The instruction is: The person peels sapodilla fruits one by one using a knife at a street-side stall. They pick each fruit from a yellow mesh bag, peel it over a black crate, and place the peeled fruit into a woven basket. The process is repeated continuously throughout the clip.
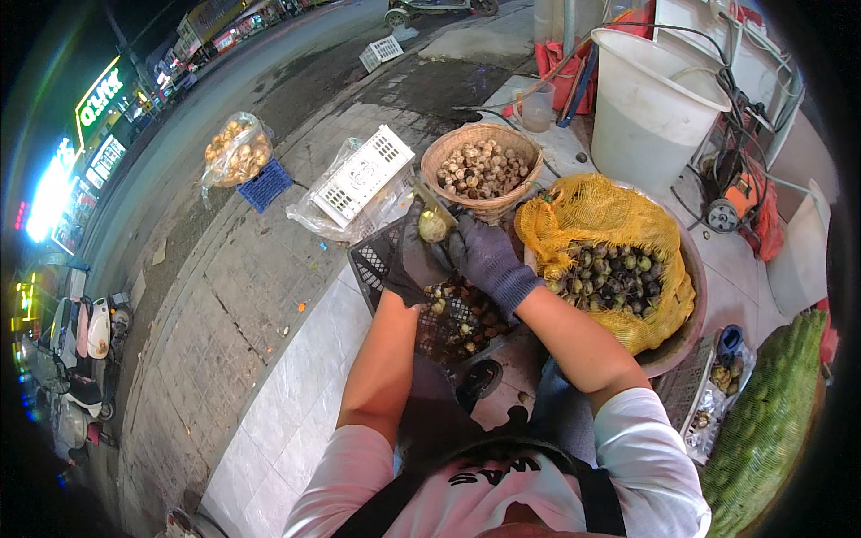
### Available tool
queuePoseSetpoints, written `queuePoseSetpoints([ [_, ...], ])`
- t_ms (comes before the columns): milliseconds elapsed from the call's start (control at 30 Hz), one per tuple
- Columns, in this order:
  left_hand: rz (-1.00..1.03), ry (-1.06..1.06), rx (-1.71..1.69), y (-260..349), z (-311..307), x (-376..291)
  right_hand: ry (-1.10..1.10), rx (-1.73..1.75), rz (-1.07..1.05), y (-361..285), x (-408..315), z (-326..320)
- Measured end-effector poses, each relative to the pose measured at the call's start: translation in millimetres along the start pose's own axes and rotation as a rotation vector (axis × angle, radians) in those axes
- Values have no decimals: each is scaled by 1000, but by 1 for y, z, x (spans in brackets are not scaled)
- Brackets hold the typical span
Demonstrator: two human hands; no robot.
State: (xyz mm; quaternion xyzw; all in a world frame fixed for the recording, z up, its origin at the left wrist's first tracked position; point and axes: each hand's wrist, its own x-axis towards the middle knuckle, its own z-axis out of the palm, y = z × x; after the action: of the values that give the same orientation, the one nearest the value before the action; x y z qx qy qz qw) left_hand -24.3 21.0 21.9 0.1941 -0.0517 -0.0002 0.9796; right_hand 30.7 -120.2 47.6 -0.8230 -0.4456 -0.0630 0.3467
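Observation:
My left hand (416,259), in a dark glove, is closed around a pale green, partly peeled round fruit or nut (432,227). Close against its right side is my right hand (488,259) in a purple-grey knitted glove, shut on what looks like a knife (432,200), whose blade runs up past the fruit; its handle is hidden. Below both hands lies a black plastic crate (368,269) with dark peelings and pale pieces in it. A wicker basket (430,161) of pale brown round pieces stands beyond. To the right, a yellow mesh sack (578,191) holds many dark green round fruits, in a wide basin (699,269).
A white plastic crate (363,175) and a bagged heap of round produce (237,151) on a blue crate (264,185) stand at the left. A tall white bucket (649,101), a clear jug (537,111) and cables are behind. A green mesh sack (767,417) lies right.

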Motion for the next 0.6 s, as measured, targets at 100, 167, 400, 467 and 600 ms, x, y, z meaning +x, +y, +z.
queuePoseSetpoints([
  [100,252,-71,862,-6,5,2,21,-51,14,2,1,2],
  [167,140,76,305,-9,6,8,76,-74,21,2,2,5],
  [400,108,115,57,-19,6,11,72,-87,101,12,6,10],
  [467,102,126,60,-21,9,10,76,-52,113,15,5,10],
  [600,186,136,173,-25,14,12,116,27,132,17,5,8],
])
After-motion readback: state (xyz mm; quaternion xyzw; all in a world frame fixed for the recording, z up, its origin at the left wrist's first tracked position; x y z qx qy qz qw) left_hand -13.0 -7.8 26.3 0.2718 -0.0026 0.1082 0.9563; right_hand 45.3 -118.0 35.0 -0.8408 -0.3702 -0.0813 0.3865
